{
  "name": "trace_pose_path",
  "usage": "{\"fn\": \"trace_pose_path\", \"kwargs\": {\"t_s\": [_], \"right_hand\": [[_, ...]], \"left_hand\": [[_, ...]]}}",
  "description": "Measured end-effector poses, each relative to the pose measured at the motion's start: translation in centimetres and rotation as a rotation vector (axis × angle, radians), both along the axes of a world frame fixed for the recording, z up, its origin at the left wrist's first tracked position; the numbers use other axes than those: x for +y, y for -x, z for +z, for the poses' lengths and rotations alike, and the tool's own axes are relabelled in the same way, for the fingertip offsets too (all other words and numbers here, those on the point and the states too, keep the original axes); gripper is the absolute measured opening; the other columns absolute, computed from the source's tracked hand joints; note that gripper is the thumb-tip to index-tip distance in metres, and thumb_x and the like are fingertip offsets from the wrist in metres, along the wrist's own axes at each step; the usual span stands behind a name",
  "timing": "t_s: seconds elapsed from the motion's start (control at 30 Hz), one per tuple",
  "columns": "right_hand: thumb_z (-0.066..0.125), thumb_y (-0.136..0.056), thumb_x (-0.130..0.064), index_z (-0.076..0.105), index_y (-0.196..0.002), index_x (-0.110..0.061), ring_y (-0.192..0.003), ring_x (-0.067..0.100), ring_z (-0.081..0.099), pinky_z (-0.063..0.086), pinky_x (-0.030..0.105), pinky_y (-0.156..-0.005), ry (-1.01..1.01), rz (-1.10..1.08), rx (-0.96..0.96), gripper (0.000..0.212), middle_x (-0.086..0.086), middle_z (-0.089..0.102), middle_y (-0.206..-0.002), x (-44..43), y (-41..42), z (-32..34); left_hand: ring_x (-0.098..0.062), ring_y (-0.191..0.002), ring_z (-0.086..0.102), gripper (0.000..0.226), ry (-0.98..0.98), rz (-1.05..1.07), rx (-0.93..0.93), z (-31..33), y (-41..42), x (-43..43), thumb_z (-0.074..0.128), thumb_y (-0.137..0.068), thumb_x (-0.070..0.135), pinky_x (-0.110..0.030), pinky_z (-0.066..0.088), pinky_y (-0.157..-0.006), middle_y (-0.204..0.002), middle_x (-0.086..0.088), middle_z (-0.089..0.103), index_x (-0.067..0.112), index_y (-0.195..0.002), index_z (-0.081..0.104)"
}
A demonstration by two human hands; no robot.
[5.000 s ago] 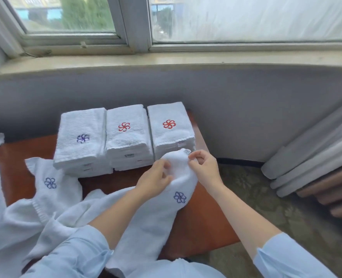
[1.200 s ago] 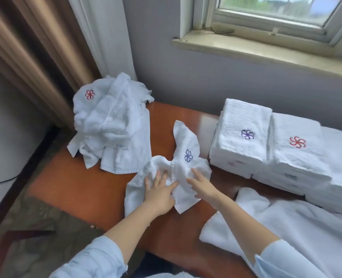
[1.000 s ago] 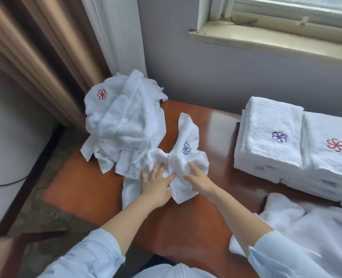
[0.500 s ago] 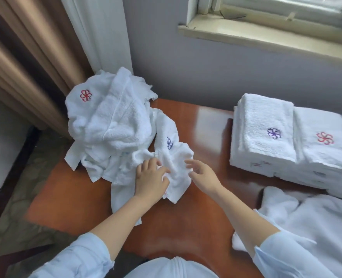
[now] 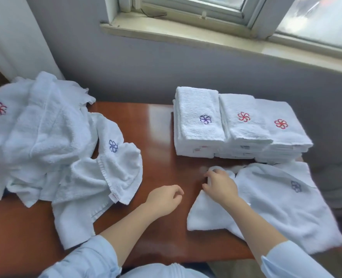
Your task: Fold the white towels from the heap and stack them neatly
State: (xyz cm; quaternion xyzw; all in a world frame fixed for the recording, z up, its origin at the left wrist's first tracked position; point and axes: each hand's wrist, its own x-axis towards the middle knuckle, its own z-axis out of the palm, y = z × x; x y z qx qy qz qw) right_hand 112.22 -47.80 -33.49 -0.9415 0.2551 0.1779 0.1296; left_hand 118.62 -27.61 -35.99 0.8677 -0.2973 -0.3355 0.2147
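The right hand (image 5: pixel 220 186) grips the edge of a white, blue-flowered towel (image 5: pixel 282 207) lying rumpled on the table (image 5: pixel 160 137) before the stacks (image 5: pixel 242 127). The left hand (image 5: pixel 164 199) is loosely curled, holding nothing.

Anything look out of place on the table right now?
Nothing spilled or damaged. The loose towel that the right hand grips overhangs the right edge of the table and could slide off. The folded stacks look tidy.

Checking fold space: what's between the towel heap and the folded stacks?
Only bare wooden table between heap and stacks; head view shows it.
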Motion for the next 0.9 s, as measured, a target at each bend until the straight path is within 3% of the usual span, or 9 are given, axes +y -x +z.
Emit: {"fn": "trace_pose_path", "kwargs": {"t_s": [0.1,0.2,0.4,0.47,0.57,0.67,0.73,0.83,0.9], "right_hand": [[0.054,-0.09,-0.022,0.042,-0.144,-0.028,-0.129,0.022,0.045,0.049,0.034,-0.078,-0.05,-0.038,-0.012,0.055,0.001,0.032,-0.15,-1.3,0.8,-0.4],[0.055,-0.09,-0.021,0.026,-0.153,-0.028,-0.132,0.025,0.044,0.048,0.035,-0.083,-0.072,0.019,0.067,0.069,0.002,0.023,-0.157,-2.6,0.6,-0.3],[0.061,-0.087,-0.023,0.027,-0.149,-0.022,-0.113,0.03,0.058,0.042,0.032,-0.071,-0.043,0.125,0.198,0.071,0.007,0.043,-0.135,-3.9,-0.6,-0.7],[0.055,-0.089,-0.02,0.041,-0.137,-0.02,-0.106,0.027,0.06,0.04,0.03,-0.067,-0.022,0.189,0.201,0.05,0.006,0.051,-0.125,-4.3,-0.7,-0.9],[0.048,-0.088,-0.021,0.052,-0.085,-0.023,-0.084,0.021,0.058,0.034,0.025,-0.055,-0.002,0.288,0.117,0.005,-0.003,0.061,-0.093,-4.7,-0.4,-0.6],[0.054,-0.075,-0.021,0.039,-0.064,-0.018,-0.085,0.015,0.048,0.027,0.027,-0.05,-0.108,0.356,-0.081,0.019,-0.006,0.048,-0.063,-4.8,0.0,0.3],[0.058,-0.068,-0.026,0.038,-0.061,-0.018,-0.084,0.016,0.044,0.03,0.031,-0.059,-0.242,0.408,-0.195,0.024,-0.006,0.043,-0.057,-4.8,0.3,1.7],[0.054,-0.057,-0.032,0.032,-0.056,-0.019,-0.072,0.015,0.041,0.029,0.031,-0.064,-0.451,0.4,-0.311,0.025,-0.008,0.036,-0.054,-5.1,-0.1,4.3],[0.054,-0.057,-0.028,0.033,-0.053,-0.023,-0.058,0.009,0.036,0.028,0.027,-0.056,-0.631,0.339,-0.389,0.023,-0.011,0.032,-0.051,-5.5,-0.4,6.1]], "left_hand": [[-0.019,-0.109,0.061,0.033,-0.13,-0.001,0.02,-0.2,1.9,-1.9,0.037,-0.1,0.042,-0.032,0.046,-0.083,-0.118,0.008,0.066,0.031,-0.117,0.063],[-0.021,-0.097,0.063,0.042,-0.183,0.053,0.086,-0.1,3.9,-3.7,0.032,-0.1,0.048,-0.032,0.044,-0.073,-0.104,0.004,0.068,0.023,-0.105,0.065],[-0.019,-0.079,0.06,0.042,-0.19,0.213,0.145,0.4,7.1,-5.4,0.03,-0.101,0.045,-0.032,0.041,-0.064,-0.088,0.002,0.065,0.019,-0.093,0.061],[-0.016,-0.074,0.055,0.037,-0.147,0.284,0.157,0.6,7.9,-5.4,0.031,-0.101,0.043,-0.031,0.04,-0.062,-0.083,0.005,0.061,0.022,-0.086,0.058],[-0.012,-0.073,0.056,0.035,-0.085,0.4,0.175,0.9,8.9,-5.7,0.031,-0.101,0.043,-0.029,0.041,-0.061,-0.082,0.006,0.061,0.029,-0.079,0.054],[-0.008,-0.065,0.051,0.035,-0.024,0.538,0.185,1.0,9.3,-6.3,0.039,-0.1,0.046,-0.026,0.04,-0.06,-0.073,0.008,0.055,0.028,-0.071,0.05],[-0.007,-0.082,0.059,0.022,0.043,0.61,0.198,1.3,9.4,-6.8,0.051,-0.093,0.051,-0.028,0.05,-0.07,-0.092,0.011,0.06,0.029,-0.095,0.054],[-0.011,-0.113,0.057,0.068,0.305,0.682,0.287,2.9,9.0,-7.6,0.07,-0.076,0.048,-0.034,0.053,-0.091,-0.123,0.015,0.05,0.034,-0.13,0.031],[-0.014,-0.113,0.06,0.064,0.473,0.619,0.246,4.3,8.4,-8.3,0.073,-0.07,0.031,-0.029,0.054,-0.086,-0.118,0.013,0.058,0.037,-0.125,0.04]]}}
